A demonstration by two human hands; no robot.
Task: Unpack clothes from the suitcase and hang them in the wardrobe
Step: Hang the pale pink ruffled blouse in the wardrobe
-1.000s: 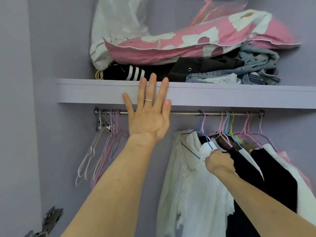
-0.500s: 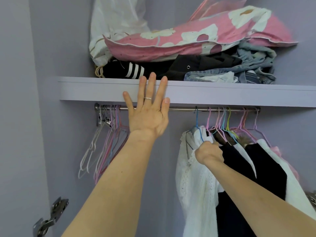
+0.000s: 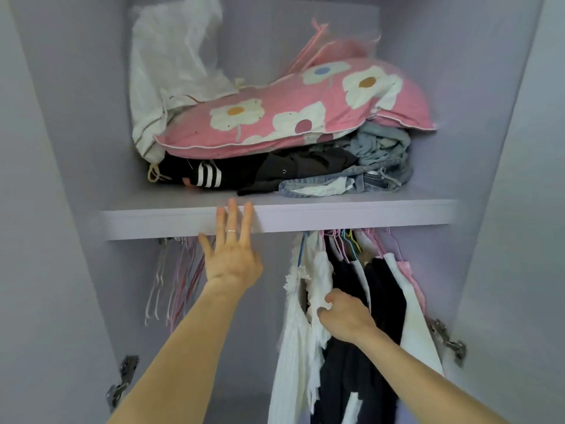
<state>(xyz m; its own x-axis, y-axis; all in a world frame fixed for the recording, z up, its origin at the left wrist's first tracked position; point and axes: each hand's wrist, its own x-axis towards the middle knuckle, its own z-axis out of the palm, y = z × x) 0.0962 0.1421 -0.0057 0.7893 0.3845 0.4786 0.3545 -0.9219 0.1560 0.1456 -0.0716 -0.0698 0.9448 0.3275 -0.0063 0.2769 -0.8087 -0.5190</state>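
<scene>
A: What is hanging at the far left of the lilac wardrobe (image 3: 61,209)?

B: A bunch of empty hangers (image 3: 180,276), white and pink, is dangling under the shelf (image 3: 351,214), just left of the left hand (image 3: 232,255).

A: And what is that hand doing?

B: It is reaching up with straight, spread fingers, a ring on one. The fingertips are lying against the shelf's front edge, and it is holding nothing.

A: What is sitting on the shelf?

B: A pink flowered pillow (image 3: 290,117) is lying over a striped black garment (image 3: 208,175) and crumpled denim (image 3: 376,160). A white cloth bundle (image 3: 174,71) is standing behind at the left.

A: Where is the garment being handled?

B: The white lace-trimmed garment (image 3: 293,332) is hanging on a blue hanger (image 3: 302,249) below the shelf, right of the left hand and apart from it. The right hand (image 3: 345,316) is gripping a fold of it, thumb and fingers curling round the cloth at its right edge.

A: And further right?

B: Dark garments (image 3: 382,289) are hanging packed against it. A metal hinge (image 3: 446,335) is showing on the right wall.
</scene>
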